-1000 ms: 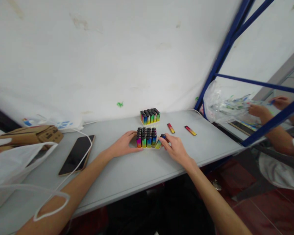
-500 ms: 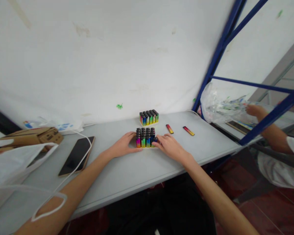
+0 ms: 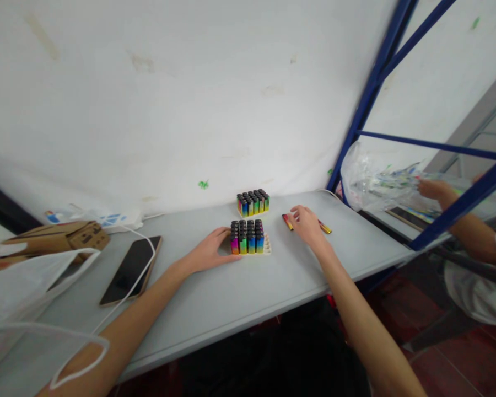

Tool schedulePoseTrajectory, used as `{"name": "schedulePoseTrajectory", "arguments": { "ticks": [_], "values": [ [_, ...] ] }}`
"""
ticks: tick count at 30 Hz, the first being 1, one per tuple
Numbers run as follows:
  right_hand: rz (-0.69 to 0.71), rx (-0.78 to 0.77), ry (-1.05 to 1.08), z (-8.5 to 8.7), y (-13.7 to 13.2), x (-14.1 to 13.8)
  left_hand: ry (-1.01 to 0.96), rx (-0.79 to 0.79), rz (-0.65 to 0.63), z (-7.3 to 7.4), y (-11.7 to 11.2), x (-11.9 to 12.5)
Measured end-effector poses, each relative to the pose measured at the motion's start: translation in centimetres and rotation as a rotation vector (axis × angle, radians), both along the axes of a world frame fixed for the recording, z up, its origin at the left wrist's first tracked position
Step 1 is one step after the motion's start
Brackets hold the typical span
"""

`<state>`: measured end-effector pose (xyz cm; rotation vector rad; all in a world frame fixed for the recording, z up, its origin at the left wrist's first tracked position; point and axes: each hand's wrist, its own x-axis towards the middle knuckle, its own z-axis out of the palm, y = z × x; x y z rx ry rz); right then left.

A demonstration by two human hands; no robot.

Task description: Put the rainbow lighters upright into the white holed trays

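Surface: grey table, frame centre.
Left hand: fingers together, bracing near tray.
Right hand: fingers spread over loose lighter; grasp unclear.
Progress: tray's right column empty.

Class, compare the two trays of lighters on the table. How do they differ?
The near tray shows empty slots at its right end; the far tray looks full. The left hand touches the near tray; the far tray stands untouched. Both hold upright rainbow lighters with black caps.
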<state>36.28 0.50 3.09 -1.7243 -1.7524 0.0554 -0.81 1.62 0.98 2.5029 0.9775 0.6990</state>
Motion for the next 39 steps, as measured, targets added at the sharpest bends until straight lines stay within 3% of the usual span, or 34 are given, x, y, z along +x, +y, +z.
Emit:
{"name": "schedulePoseTrajectory", "arguments": {
  "ticks": [4, 8, 14, 16, 24, 31, 35, 39],
  "values": [
    [-0.072, -0.206, -0.118, 0.2, 3.6, -1.1, 0.015, 0.007, 0.001, 0.0, 0.0, -0.1],
    [0.033, -0.180, -0.068, 0.1, 4.3, -1.4, 0.015, -0.001, 0.002, 0.0, -0.1, -0.1],
    [0.379, -0.052, 0.696, -0.9, 3.8, -1.2, 0.018, -0.025, 0.013, 0.1, -0.1, -0.1],
    [0.408, -0.080, 0.800, -1.2, 3.5, -1.8, 0.012, -0.028, 0.010, 0.2, -0.1, -0.2],
    [0.292, -0.005, 0.524, -0.5, 1.8, -5.0, 0.013, -0.027, 0.026, 0.7, -0.3, -0.2],
    [0.174, -0.013, 0.458, -0.3, 1.4, -6.3, 0.022, -0.020, 0.036, 0.9, 0.0, -0.4],
    [0.213, 0.009, 0.436, -0.3, 1.1, -6.1, 0.029, -0.025, 0.036, 1.1, 0.0, -0.4],
    [0.380, 0.008, 0.433, -0.7, 0.7, -5.7, 0.039, -0.025, 0.040, 1.4, -0.1, -0.3]
  ]
}}
